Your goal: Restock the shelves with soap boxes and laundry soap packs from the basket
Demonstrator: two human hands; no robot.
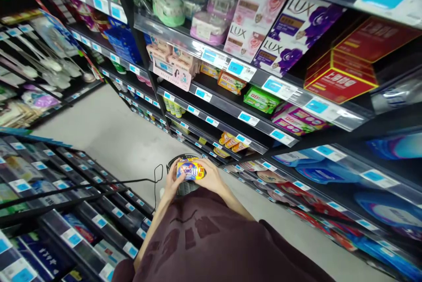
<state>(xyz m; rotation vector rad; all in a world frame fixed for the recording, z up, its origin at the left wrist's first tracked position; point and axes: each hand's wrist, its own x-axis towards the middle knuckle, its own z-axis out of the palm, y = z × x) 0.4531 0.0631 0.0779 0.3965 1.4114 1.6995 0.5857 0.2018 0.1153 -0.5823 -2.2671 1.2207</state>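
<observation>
Held an OMO pack (190,170) over the basket (187,188).
In the head view, gripped its left end with the left hand (172,177) and its right end with the right hand (209,175), near the basket's far rim; faced LUX boxes (283,31) along a shelf's (260,75) front edge.

A small, roughly rectangular OMO pack (190,170), bright yellow with a blue-violet patch across its printed face and white brand letters on that patch, is held between the left hand (172,179) and the right hand (210,175), one at each end. Its long side runs crosswise and its printed face is turned up toward the eyes, over a dark mesh basket (187,188); the smaller print is too blurred to read.
</observation>
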